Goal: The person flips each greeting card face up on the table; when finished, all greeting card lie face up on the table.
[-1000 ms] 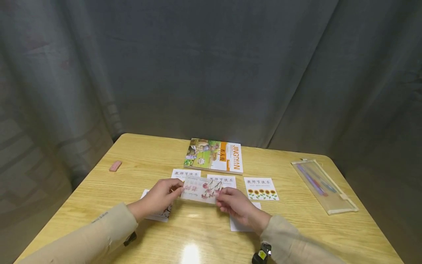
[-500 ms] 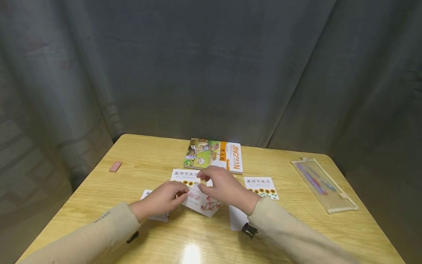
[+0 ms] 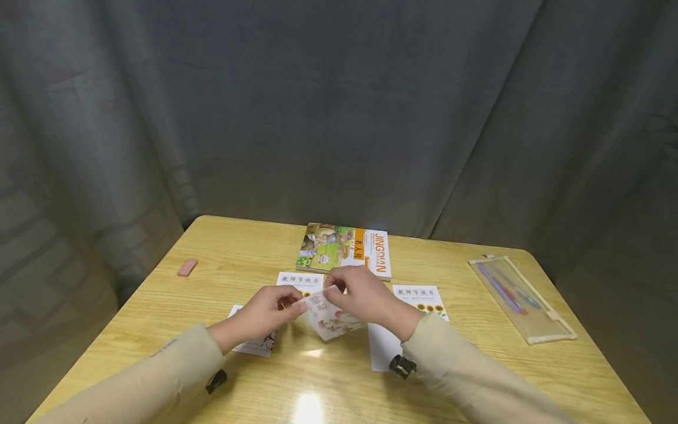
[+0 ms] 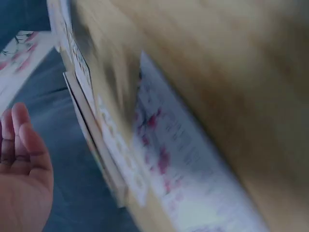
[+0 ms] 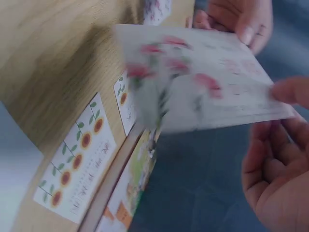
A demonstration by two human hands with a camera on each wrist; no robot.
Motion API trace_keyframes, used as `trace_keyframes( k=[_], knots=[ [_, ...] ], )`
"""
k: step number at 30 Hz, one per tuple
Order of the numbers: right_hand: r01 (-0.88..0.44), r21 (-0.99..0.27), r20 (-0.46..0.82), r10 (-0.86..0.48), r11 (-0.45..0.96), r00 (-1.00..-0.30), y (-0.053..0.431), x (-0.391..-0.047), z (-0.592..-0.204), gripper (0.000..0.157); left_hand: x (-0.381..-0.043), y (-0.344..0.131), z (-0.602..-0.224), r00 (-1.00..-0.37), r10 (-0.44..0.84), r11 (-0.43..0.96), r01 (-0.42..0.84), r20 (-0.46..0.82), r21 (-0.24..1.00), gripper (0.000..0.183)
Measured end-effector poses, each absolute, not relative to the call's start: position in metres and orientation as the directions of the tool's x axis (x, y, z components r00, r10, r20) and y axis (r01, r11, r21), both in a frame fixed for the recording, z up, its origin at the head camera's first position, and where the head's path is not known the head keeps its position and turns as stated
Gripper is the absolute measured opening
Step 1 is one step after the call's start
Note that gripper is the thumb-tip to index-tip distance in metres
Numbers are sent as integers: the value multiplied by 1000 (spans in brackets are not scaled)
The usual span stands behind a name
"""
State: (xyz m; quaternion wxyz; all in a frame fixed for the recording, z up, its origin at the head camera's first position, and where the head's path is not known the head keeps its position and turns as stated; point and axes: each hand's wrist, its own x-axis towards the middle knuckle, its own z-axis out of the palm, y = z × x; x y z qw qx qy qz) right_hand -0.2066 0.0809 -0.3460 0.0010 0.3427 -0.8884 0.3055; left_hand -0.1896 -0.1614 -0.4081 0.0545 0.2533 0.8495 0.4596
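Above the middle of the table, both hands hold a white card [image 3: 333, 323] printed with pink flowers and Chinese writing. My left hand [image 3: 269, 312] pinches its left corner between thumb and fingers. At the upper edge, my right hand [image 3: 364, 297] grips it, thumb on one face and fingers behind, as the right wrist view of the card [image 5: 193, 82] shows. The card hangs tilted. Beneath the left hand lies a blossom-branch card [image 3: 256, 346], partly covered. A plain white card [image 3: 382, 350] lies under the right wrist. A sunflower card [image 3: 299, 279] sits just behind the hands.
A book [image 3: 339, 250] with an illustrated cover lies at the table's back. Another sunflower card [image 3: 415, 292] is right of the hands. A pink eraser [image 3: 187, 267] lies far left, a mesh zip pouch [image 3: 521, 303] with pens far right. A grey curtain [image 3: 339, 118] hangs behind.
My right hand has let go of the card's right edge and shifted left to its upper edge. The card has turned and now slants down to the right. The left hand stays nearly in place.
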Motion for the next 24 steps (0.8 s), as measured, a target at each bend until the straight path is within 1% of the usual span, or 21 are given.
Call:
trace_keyframes(
  k=[3, 6, 10, 14, 16, 19, 21, 24],
  knots=[
    [-487, -674, 223, -475, 556, -851, 84, -209, -346, 8, -190, -163, -414, -897, 441, 347, 209, 38, 915, 17],
    [-364, -797, 224, -325, 481, -919, 84, -210, -347, 6, -189, -160, -418, -892, 450, 265, 82, -48, 961, 20],
    [-274, -898, 228, -169, 345, -959, 81, -212, -351, 7, -186, -155, -422, -881, 464, 183, -13, -98, 983, 19],
    [-221, -948, 205, -89, 232, -975, 78, -212, -356, 9, -185, -152, -423, -888, 443, 107, -88, -127, 990, 12],
    [-204, -956, 193, -71, 209, -979, 77, -211, -358, 8, -186, -152, -421, -904, 408, 71, -109, -129, 991, 11],
    [-194, -954, 178, -91, 230, -980, 80, -211, -362, 6, -188, -155, -415, -943, 314, 34, -106, -112, 994, 11],
    [-180, -945, 138, -165, 275, -977, 84, -209, -365, 6, -189, -158, -412, -967, 236, 41, -87, -94, 995, 10],
    [-171, -913, 46, -322, 371, -945, 90, -207, -374, 10, -191, -163, -409, -986, 148, 94, -63, -76, 994, 9]
  ],
)
